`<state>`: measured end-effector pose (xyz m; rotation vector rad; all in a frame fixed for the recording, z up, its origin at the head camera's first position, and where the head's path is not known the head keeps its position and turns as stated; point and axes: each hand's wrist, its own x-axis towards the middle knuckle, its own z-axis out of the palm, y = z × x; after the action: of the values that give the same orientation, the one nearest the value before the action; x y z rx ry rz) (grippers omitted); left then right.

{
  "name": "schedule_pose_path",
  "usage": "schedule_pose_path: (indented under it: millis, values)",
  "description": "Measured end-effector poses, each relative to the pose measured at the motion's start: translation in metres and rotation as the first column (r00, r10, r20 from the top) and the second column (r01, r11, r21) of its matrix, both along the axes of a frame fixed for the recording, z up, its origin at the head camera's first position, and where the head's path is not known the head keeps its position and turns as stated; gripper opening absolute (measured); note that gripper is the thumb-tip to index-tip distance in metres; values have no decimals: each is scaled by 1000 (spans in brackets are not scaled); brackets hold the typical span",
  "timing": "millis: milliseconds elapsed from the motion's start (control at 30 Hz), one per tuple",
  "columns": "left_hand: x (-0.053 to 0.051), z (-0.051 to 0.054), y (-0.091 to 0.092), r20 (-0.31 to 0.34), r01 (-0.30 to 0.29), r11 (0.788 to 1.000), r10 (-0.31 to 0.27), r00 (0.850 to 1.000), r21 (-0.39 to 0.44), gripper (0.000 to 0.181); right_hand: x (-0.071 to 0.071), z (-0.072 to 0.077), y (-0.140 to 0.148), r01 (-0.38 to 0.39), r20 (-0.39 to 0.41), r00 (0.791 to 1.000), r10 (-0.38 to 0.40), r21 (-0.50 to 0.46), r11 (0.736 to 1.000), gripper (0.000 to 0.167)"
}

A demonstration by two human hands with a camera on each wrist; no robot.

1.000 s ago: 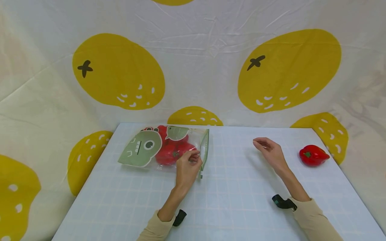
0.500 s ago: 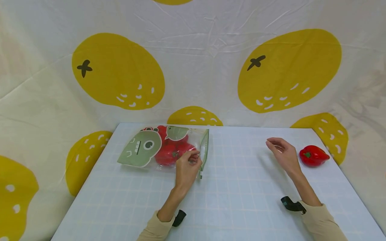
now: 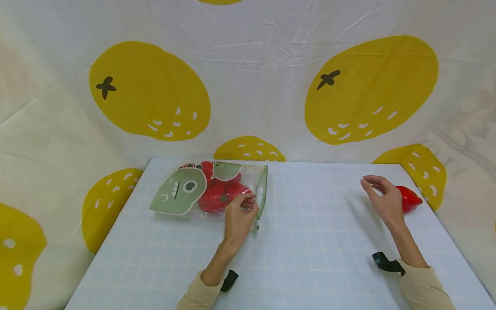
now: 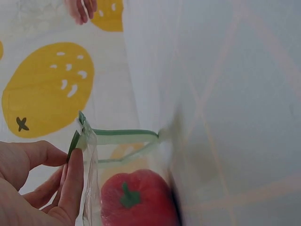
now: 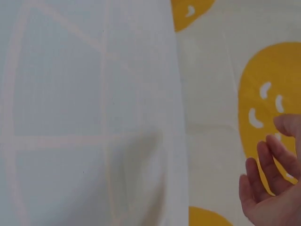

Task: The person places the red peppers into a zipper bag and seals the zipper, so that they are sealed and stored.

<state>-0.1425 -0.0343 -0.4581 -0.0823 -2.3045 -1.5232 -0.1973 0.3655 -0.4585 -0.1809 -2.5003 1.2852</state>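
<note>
My left hand [image 3: 239, 217] pinches the green top edge of a clear zip bag [image 3: 178, 189] printed with a green cartoon creature. Through its plastic show several red bell peppers [image 3: 213, 199]; in the left wrist view one bell pepper [image 4: 136, 197] with a green stem sits just inside the bag's parted mouth. Over the right side of the table, my right hand [image 3: 387, 200] hovers with fingers loosely bent and nothing in them. Behind that hand, partly covered by it in the head view, a single red bell pepper [image 3: 410, 199] lies on the table.
A pale blue checked cloth covers the table [image 3: 310, 241]. Behind it hangs a white cloth backdrop [image 3: 255, 86] with large yellow fruit prints. The lone pepper lies close to the table's right edge.
My right hand has moved to the right, towards the lone pepper, and now partly hides it. My left hand keeps its hold on the bag in the same spot.
</note>
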Motion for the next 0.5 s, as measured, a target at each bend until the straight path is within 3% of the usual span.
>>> schedule_pose_path:
  millis: [300, 500]
  values:
    - [0, -1, 0, -11, 5, 1000, -5, 1000, 4, 25, 3, 2, 21, 164, 19, 986, -165, 49, 985, 51]
    - [0, -1, 0, -13, 3, 1000, -3, 1000, 7, 24, 9, 3, 34, 227, 67, 970, -235, 107, 968, 54]
